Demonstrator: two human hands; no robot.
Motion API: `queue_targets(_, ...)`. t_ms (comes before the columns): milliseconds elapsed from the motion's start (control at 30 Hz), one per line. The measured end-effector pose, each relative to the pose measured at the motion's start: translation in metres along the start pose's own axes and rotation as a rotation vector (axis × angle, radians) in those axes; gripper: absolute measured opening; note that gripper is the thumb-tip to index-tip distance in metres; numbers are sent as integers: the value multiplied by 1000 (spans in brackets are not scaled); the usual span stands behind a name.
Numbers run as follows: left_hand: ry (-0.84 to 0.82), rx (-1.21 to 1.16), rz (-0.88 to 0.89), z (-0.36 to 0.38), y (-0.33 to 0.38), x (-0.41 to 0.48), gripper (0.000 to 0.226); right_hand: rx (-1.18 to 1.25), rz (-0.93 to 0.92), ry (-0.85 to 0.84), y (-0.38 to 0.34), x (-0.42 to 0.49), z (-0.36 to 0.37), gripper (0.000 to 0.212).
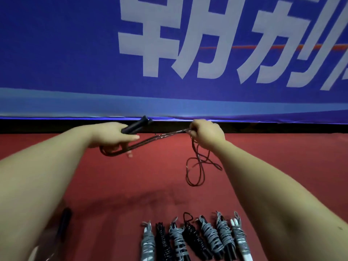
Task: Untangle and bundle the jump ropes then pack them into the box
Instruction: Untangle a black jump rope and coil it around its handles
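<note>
Here we see a person working over a red cloth (131, 176) in front of a blue banner (75, 53) with large white characters. The left hand (111, 135) grips 2 black handles (136, 125), fingers curled round them and thumb lying straight along the underside. A dark jump rope (162, 136) runs taut in several strands from under that hand to the right hand (207, 135), whose fingers are curled and pinch the strands together. Below the right hand the rest of the rope hangs in loose loops down to the cloth. Near the bottom edge we count 7 bundled ropes (194, 240) lying side by side, 5 wrapped in grey cord and 2 in black. At lower left, under the left forearm, lies another black handle (65, 221), blurred.
</note>
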State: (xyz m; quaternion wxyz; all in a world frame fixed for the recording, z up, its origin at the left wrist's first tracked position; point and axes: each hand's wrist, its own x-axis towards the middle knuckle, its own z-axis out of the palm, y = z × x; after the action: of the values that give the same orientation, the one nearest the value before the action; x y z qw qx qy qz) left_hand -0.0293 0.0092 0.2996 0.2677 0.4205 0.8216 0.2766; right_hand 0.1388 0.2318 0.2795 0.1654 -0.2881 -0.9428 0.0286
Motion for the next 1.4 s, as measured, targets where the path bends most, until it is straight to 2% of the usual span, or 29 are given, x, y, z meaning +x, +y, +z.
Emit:
queue_targets(67, -115, 125, -51, 6, -5, -7, 30, -48, 16, -3, 8, -11, 24, 24)
queue_targets(133, -209, 85, -88, 15, -7, -7, 37, 107, 143, 3, 7, -13, 37, 26)
queue_targets(233, -272, -56, -68, 28, -12, -2, 70, 499, 358, 6, 1, -1, 39, 36)
queue_targets(300, -255, -253, -24, 35, -21, 1, 91, 780, 313, 26, -3, 5, 35, 31)
queue_targets(333, -236, -372, 9, 40, -25, 3, 93, 843, 257, 18, -6, 6, 33, 25)
queue_targets(400, -162, -616, 95, 46, -26, 6, 79, 793, 140, -39, -6, 3, 30, 18)
queue_targets(500, -71, -971, 246, 45, -14, 12, 45, 481, 105, -80, 7, -7, 44, 18)
queue_targets(567, -78, -1151, 378, 38, 2, 12, 36, 312, 257, -130, 31, -18, 70, 25)
queue_targets(633, -14, -1285, 468, 27, 16, 9, 26, 226, 479, -247, 61, -33, 96, 31)
queue_targets(700, 92, -1295, 427, 15, 20, 10, 22, 263, 633, -346, 86, -46, 109, 35)
queue_targets(733, 120, -1247, 353, 12, 18, 11, 23, 330, 662, -351, 92, -47, 110, 38)
queue_targets(833, 111, -1030, 82, 28, 10, 17, 25, 603, 694, -239, 77, -33, 101, 43)
queue_targets(900, 145, -982, -32, 50, 9, 26, 25, 734, 602, -124, 50, -19, 84, 41)
queue_targets(1000, 274, -1227, -118, 68, 9, 37, 28, 878, 266, 358, 15, -17, 45, 28)
queue_targets(1033, 322, -1319, -139, 68, 6, 39, 30, 857, 139, 452, 11, -21, 38, 25)
queue_targets(1067, 370, -1387, -156, 68, 1, 40, 31, 777, 88, 410, 15, -23, 40, 24)
queue_targets(1100, 415, -1414, -170, 68, -5, 40, 32, 668, 114, 236, 24, -28, 49, 26)
queue_targets(1167, 477, -1387, -194, 72, -17, 39, 32, 472, 380, -340, 47, -49, 76, 34)
queue_targets(1200, 494, -1360, -204, 74, -21, 38, 32, 467, 491, -480, 55, -59, 84, 35)
queue_targets(1233, 496, -1335, -222, 76, -25, 38, 32, 502, 561, -443, 60, -65, 89, 32)
queue_targets(1333, 411, -1332, -221, 90, -30, 37, 30, 659, 505, 67, 59, -65, 87, 24)
queue_targets(1367, 366, -1331, -216, 96, -30, 37, 30, 719, 458, 107, 54, -62, 81, 27)
queue_targets(1400, 329, -1330, -218, 103, -27, 37, 30, 730, 390, 73, 49, -60, 75, 28)
